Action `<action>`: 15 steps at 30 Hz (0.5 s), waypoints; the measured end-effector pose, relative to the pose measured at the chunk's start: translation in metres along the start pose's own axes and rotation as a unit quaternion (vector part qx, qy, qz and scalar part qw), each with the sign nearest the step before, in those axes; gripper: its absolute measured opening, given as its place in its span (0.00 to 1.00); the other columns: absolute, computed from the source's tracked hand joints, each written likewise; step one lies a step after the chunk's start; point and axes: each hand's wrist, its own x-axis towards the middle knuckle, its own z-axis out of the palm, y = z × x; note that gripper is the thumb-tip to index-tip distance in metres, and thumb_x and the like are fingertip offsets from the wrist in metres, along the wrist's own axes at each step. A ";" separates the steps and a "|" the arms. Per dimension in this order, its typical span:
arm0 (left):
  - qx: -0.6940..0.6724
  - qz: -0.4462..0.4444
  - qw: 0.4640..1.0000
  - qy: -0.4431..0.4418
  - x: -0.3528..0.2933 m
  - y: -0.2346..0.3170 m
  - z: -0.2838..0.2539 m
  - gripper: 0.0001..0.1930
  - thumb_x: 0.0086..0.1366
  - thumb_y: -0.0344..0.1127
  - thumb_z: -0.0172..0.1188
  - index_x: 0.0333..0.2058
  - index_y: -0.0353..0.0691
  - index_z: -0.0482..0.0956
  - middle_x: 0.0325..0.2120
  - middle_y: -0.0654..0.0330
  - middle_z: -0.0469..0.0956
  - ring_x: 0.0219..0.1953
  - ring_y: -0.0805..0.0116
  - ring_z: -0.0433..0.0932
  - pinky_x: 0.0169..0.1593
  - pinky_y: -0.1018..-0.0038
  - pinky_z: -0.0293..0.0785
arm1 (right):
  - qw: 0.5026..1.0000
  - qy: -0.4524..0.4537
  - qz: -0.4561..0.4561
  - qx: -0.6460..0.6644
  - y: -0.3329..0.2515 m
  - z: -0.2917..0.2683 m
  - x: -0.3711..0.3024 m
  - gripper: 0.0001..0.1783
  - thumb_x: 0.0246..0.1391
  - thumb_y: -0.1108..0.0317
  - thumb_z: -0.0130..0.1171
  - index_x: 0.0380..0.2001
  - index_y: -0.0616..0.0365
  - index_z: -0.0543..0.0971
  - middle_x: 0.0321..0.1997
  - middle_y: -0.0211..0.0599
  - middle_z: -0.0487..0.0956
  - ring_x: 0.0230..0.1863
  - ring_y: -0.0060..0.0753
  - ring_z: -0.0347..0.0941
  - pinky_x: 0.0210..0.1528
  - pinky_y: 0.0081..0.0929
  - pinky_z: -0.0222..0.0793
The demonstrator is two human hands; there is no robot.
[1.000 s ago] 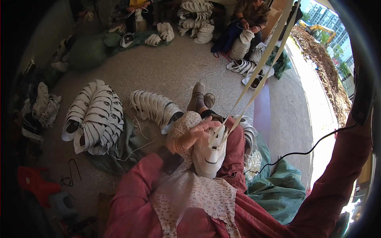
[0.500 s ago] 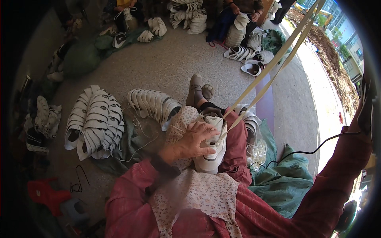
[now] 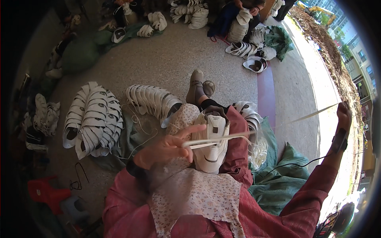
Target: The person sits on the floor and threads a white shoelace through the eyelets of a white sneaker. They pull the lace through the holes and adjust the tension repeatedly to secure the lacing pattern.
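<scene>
Pulling lace (image 3: 226, 138) evenly helps; left hand (image 3: 163, 150) pinches it over the shoe upper (image 3: 212, 154), strand reaches right hand (image 3: 343, 113), grip's too blurry tbh.

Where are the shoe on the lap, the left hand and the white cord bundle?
Shoe (image 3: 214, 152): head view, front part, toward the toe.
Left hand (image 3: 164, 148): head view, middle.
Cord bundle (image 3: 260, 154): head view, middle strands.
</scene>
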 end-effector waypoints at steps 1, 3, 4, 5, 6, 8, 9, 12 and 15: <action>0.024 0.069 0.997 0.036 -0.005 -0.003 -0.014 0.18 0.69 0.52 0.61 0.27 0.46 0.85 0.73 0.50 0.55 0.75 0.54 0.53 0.73 0.51 0.49 | 0.995 0.092 -0.030 0.007 -0.014 -0.051 0.005 0.16 0.73 0.72 0.40 0.25 0.55 0.63 0.21 0.26 0.53 0.20 0.25 0.49 0.21 0.23 0.52; -0.069 0.198 0.971 0.117 -0.019 -0.025 -0.048 0.19 0.70 0.53 0.60 0.26 0.46 0.82 0.71 0.48 0.58 0.72 0.56 0.58 0.69 0.56 0.61 | 0.985 -0.039 0.150 -0.071 -0.064 -0.119 -0.012 0.11 0.63 0.79 0.35 0.34 0.61 0.70 0.28 0.29 0.64 0.24 0.18 0.58 0.16 0.15 0.55; -0.140 0.209 0.951 0.182 -0.028 -0.022 -0.052 0.19 0.70 0.53 0.59 0.27 0.46 0.81 0.70 0.48 0.60 0.71 0.57 0.61 0.67 0.59 0.65 | 0.982 0.065 0.148 -0.094 -0.036 -0.158 -0.011 0.12 0.62 0.79 0.35 0.34 0.63 0.71 0.30 0.33 0.69 0.24 0.16 0.62 0.14 0.10 0.56; -0.155 0.203 0.937 0.240 -0.035 -0.027 -0.065 0.19 0.71 0.54 0.58 0.30 0.46 0.82 0.68 0.48 0.62 0.69 0.58 0.63 0.65 0.59 0.66 | 0.979 0.098 0.090 -0.153 -0.014 -0.193 -0.018 0.12 0.59 0.80 0.37 0.37 0.68 0.72 0.33 0.39 0.72 0.29 0.23 0.69 0.17 0.09 0.63; -0.168 0.195 0.920 0.297 -0.044 -0.035 -0.081 0.19 0.72 0.54 0.57 0.33 0.45 0.83 0.67 0.49 0.65 0.68 0.59 0.65 0.64 0.59 0.67 | 0.968 0.130 0.033 -0.212 0.007 -0.217 -0.025 0.14 0.56 0.81 0.39 0.41 0.74 0.73 0.36 0.45 0.75 0.34 0.29 0.75 0.19 0.09 0.69; -0.073 0.089 0.904 0.411 -0.069 -0.029 -0.096 0.19 0.72 0.53 0.57 0.36 0.43 0.84 0.63 0.50 0.70 0.64 0.60 0.69 0.60 0.60 0.70 | 0.954 0.185 -0.040 -0.234 0.124 -0.254 -0.038 0.11 0.59 0.82 0.43 0.42 0.73 0.74 0.38 0.45 0.77 0.37 0.31 0.77 0.38 0.25 0.83; 0.002 0.004 0.898 0.440 -0.080 -0.032 -0.107 0.19 0.71 0.52 0.57 0.37 0.42 0.85 0.60 0.51 0.73 0.61 0.59 0.72 0.58 0.61 0.71 | 0.940 0.237 0.021 -0.244 0.162 -0.249 -0.048 0.04 0.64 0.78 0.54 0.38 0.66 0.78 0.31 0.37 0.80 0.31 0.26 0.77 0.36 0.23 0.81; 0.396 -0.223 0.816 0.358 -0.095 -0.031 -0.101 0.17 0.69 0.49 0.59 0.40 0.40 0.85 0.48 0.54 0.80 0.51 0.57 0.78 0.50 0.64 0.74 | 0.931 0.052 0.078 -0.353 0.309 -0.149 -0.124 0.09 0.66 0.68 0.60 0.45 0.61 0.78 0.34 0.30 0.80 0.28 0.19 0.73 0.31 0.19 0.71; 0.603 -0.286 0.729 0.152 -0.064 -0.017 -0.094 0.16 0.65 0.46 0.62 0.42 0.40 0.86 0.41 0.54 0.82 0.45 0.54 0.80 0.47 0.65 0.74 | 0.866 -0.023 0.073 -0.494 0.378 -0.072 -0.186 0.10 0.66 0.65 0.61 0.42 0.60 0.80 0.33 0.31 0.83 0.23 0.14 0.73 0.25 0.15 0.72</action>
